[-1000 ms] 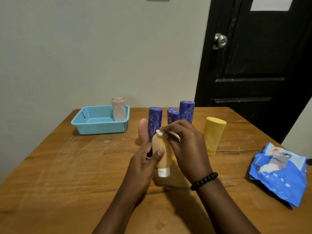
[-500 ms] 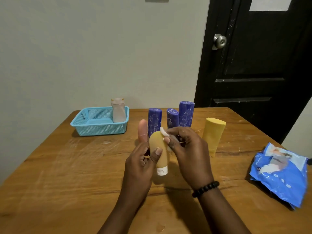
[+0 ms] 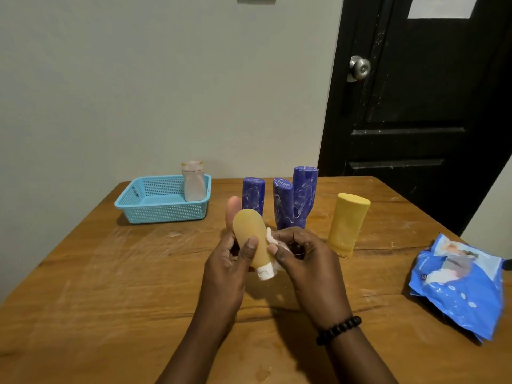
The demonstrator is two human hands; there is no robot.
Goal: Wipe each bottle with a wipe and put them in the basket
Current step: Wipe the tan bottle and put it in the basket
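My left hand [image 3: 225, 261] grips a small orange bottle [image 3: 249, 236], cap end down, above the table's middle. My right hand [image 3: 307, 261] pinches a white wipe [image 3: 273, 241] against the bottle's right side near the white cap [image 3: 265, 273]. Behind them stand three purple bottles [image 3: 282, 203], a pink bottle [image 3: 232, 212] partly hidden by the orange one, and a yellow bottle [image 3: 346, 224] to the right. A light blue basket [image 3: 155, 210] at the back left holds one pale bottle [image 3: 194, 181] upright.
A blue pack of wipes [image 3: 460, 289] lies near the wooden table's [image 3: 110, 286] right edge. A black door [image 3: 415, 92] stands behind the table's right side, a plain wall behind the left.
My right hand has slid the wipe from the bottle's upper end down its right side towards the cap. The bottle now tilts with its rounded end to the left.
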